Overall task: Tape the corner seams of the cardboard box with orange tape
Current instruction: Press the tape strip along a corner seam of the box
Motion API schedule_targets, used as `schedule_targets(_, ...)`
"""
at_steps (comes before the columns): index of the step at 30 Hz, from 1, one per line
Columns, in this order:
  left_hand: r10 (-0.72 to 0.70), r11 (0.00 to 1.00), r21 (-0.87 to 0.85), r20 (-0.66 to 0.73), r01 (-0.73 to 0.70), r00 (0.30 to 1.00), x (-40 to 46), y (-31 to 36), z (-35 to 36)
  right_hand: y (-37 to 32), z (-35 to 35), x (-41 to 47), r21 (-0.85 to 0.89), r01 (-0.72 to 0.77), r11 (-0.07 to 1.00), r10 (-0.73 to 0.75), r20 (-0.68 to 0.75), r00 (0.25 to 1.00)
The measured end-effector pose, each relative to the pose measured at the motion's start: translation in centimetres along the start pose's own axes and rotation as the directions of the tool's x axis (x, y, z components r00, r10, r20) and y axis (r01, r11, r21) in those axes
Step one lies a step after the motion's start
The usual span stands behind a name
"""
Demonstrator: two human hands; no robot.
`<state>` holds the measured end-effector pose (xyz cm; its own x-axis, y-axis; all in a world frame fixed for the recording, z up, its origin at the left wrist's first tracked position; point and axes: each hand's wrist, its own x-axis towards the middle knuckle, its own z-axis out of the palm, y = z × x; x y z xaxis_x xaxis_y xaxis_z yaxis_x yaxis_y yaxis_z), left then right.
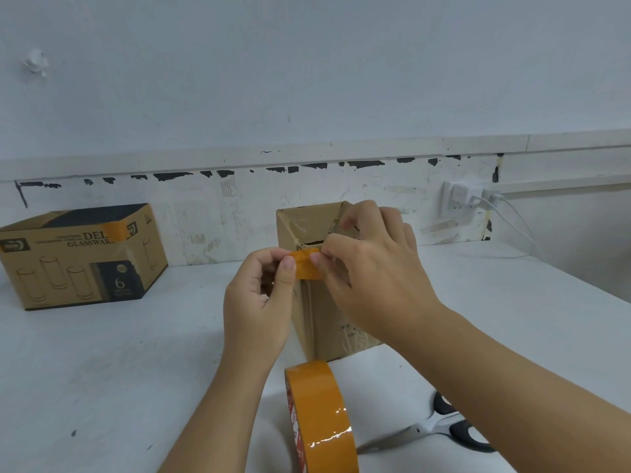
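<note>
Orange tape strip (307, 266) is stretched between your two hands at the near top corner of the cardboard box (327, 312), which stands upright on the white surface (136, 370) just beyond the tape roll (319, 418). Your left hand (259, 302) pinches the strip's left end between thumb and forefinger, and your right hand (372, 278) pinches the right end with its fingers curled over the box rim. The strip's long axis seems to run roughly left to right across the corner, with its short edges hidden in your fingertips; the box's long axis is vertical, open top pointing up and one vertical edge facing you. The likeliest trouble is the strip folding onto itself or sticking to your fingers, since it is short and you cover much of it. Landing it crooked would leave one side of the seam barely covered. Pressing hard against the upper rim could tip this tall, narrow box away from you, as neither hand steadies its base. The roll stands on edge near your forearms, so a nudge could send it rolling, and the scissors (440, 428) lie under your right arm.
</note>
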<state>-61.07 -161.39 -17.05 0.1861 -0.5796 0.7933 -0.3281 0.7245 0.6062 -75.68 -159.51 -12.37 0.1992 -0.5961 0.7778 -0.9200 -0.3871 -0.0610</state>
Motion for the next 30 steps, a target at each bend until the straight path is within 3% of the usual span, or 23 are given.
schedule_targets(8,-0.028,0.998,-0.052,0.008,0.028,1.0,-0.2,-0.3,0.2,0.2,0.6,0.1,0.065,-0.008,0.998,0.006,0.044,0.999)
schedule_targets(20,-0.094,0.991,-0.089,0.051,0.099,0.994,0.4,-1.1,0.9,-0.4,0.7,0.6,0.009,-0.03,1.0,0.029,0.035,0.999)
schedule_targets(30,-0.066,0.995,-0.069,0.055,0.07,0.996,0.8,-1.9,1.2,0.0,1.1,0.8,0.035,-0.02,0.999,0.019,0.013,1.0)
